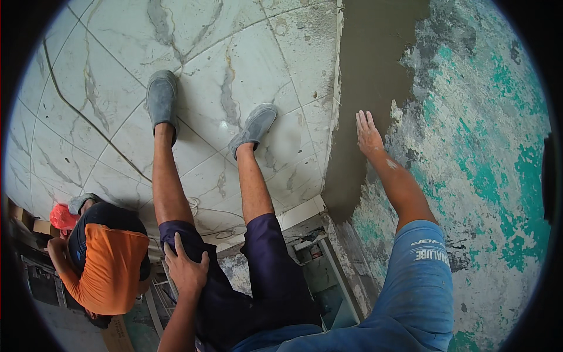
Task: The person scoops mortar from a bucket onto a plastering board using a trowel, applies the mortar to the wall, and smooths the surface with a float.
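My left hand point(186, 268) rests on my left thigh over the dark purple shorts point(268, 258), fingers spread, with nothing in it. My right arm reaches out to the right, and my right hand point(369, 136) is held flat with its fingers extended, pale dust on the fingertips. It is at the smooth grey-brown plaster band point(375, 53) along the bottom of the wall; whether the palm presses on it I cannot tell. Beside the band, the wall point(469, 141) is rough, with patches of green paint, white and grey.
My grey shoes point(162, 97) stand on marble-patterned floor tiles point(229, 64). A cable point(97, 117) crosses the floor at left. At lower left a person in an orange shirt point(114, 267) crouches by a red plastic bag point(63, 217) and boxes. A frame point(340, 276) lies below the tile edge.
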Available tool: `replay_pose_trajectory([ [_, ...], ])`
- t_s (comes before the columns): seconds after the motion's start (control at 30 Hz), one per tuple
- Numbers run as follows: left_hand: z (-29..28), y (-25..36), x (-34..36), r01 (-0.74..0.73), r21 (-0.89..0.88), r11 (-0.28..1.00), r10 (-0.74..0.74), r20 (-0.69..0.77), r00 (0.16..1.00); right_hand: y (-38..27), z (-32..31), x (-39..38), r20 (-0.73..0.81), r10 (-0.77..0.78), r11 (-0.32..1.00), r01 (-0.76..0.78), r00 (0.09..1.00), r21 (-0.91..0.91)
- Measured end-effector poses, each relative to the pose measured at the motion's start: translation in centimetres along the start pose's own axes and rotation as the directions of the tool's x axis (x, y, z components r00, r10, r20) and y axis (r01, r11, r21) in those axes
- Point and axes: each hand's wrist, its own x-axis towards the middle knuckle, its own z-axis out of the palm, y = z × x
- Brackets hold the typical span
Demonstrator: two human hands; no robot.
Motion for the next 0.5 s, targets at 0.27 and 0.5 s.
replay_pose_trajectory([
  [0.27,0.4,-0.2,0.1,-0.007,0.006,1.0,0.007,-0.014,1.0,0.3,0.7,-1.3,0.029,-0.025,1.0,0.025,0.999,0.013],
  [0.5,0.7,-0.2,0.1,-0.006,0.019,1.0,0.007,-0.025,1.0,-2.4,1.0,-4.6,-0.029,-0.115,0.987,0.117,0.993,0.109],
])
